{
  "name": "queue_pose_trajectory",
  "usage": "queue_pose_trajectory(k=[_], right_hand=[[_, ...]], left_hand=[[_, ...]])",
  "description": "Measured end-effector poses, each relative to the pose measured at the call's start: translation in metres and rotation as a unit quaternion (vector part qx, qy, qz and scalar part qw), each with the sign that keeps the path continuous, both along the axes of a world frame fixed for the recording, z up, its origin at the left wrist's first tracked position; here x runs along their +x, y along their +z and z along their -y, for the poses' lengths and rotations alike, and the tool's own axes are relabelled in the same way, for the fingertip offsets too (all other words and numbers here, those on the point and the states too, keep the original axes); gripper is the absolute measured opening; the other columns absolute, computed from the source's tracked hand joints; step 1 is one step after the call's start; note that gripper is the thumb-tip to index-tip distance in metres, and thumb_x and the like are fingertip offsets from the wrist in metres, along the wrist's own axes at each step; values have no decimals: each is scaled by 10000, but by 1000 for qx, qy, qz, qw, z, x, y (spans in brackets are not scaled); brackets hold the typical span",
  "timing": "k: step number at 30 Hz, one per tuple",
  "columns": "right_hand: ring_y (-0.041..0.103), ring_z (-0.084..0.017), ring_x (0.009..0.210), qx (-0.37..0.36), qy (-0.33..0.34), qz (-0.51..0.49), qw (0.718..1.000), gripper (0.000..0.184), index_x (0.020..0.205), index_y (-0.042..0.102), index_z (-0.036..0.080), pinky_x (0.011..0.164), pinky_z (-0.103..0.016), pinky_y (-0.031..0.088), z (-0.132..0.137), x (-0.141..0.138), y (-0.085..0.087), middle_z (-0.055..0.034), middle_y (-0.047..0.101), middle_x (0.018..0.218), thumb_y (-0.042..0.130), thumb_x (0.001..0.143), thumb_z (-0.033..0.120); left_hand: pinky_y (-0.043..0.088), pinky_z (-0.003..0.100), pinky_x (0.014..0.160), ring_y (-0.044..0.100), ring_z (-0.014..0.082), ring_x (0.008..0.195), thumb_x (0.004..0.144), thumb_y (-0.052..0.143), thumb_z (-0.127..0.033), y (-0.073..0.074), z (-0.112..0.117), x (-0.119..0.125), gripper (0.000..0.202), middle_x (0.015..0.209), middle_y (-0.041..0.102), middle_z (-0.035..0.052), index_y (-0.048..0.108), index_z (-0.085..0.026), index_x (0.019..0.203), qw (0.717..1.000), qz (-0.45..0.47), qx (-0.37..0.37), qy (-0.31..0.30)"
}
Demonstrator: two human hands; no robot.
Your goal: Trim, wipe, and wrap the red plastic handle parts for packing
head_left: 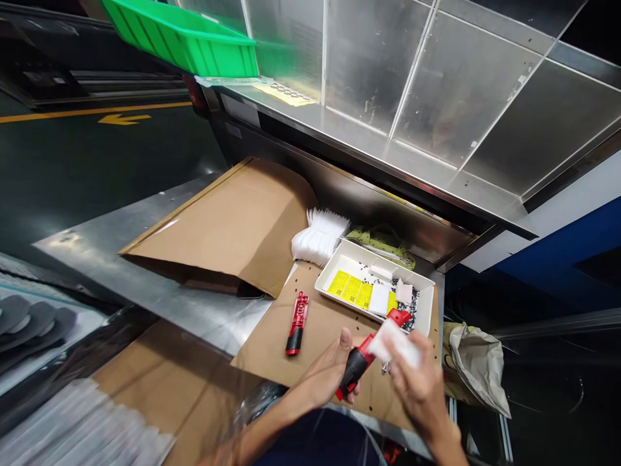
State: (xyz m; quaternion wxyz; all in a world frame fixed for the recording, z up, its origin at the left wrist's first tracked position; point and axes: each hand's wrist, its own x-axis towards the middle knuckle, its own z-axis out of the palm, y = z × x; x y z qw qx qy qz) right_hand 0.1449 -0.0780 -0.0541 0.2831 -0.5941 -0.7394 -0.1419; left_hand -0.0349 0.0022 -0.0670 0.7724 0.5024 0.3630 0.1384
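My left hand [323, 375] is wrapped round the black grip of a red-and-black hand-held tool [356, 370], thumb raised beside it. The tool slants up to the right, and its exact kind is unclear. In my right hand [421, 382], somewhat blurred, a white wipe [396, 344] is pressed over the tool's red upper part. A second red-and-black tool [297, 323] lies on the cardboard sheet [272, 343], left of my hands. Just beyond them stands a white tray [427, 309] with yellow labels [350, 289], white pads and small black parts.
A stack of white wipes [317, 239] stands behind the tray, beside a large cardboard box [228, 223]. A green bin [194, 48] sits on the metal shelf at the back. Right of the table hangs a pale bag [478, 362]. Clear-wrapped items [82, 427] lie at lower left.
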Motion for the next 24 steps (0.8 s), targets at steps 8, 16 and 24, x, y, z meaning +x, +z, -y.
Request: queue_pose_trajectory(k=[8,16,24], right_hand=[[619,-163,800,1,-34,23,999,363,1244,662,243,583,-249,552,-1,5,1,-126,472,1130,454,952,189],[620,-161,794,-11,-55,-14,998,369,1273,645,250,574,-248,542,0,6,-5,-119,470,1133,432,971,234],[632,-204,969,-10,-71,-94,993,399,1343,594,274,715,-297,563,-11,7,-7,-111,467,1166,418,985,256]], left_hand=[[431,215,427,525,133,433,639,156,-953,7,-6,-3,1063,516,558,9,687,-146,1082,1000,2,29,-5],[432,229,455,544,156,497,633,141,-949,13,-5,-5,1048,570,544,10,688,-140,1014,996,-15,87,-27],[452,251,699,590,216,732,785,577,-709,6,-6,-6,578,761,684,36,740,-198,1002,966,-34,255,-7]])
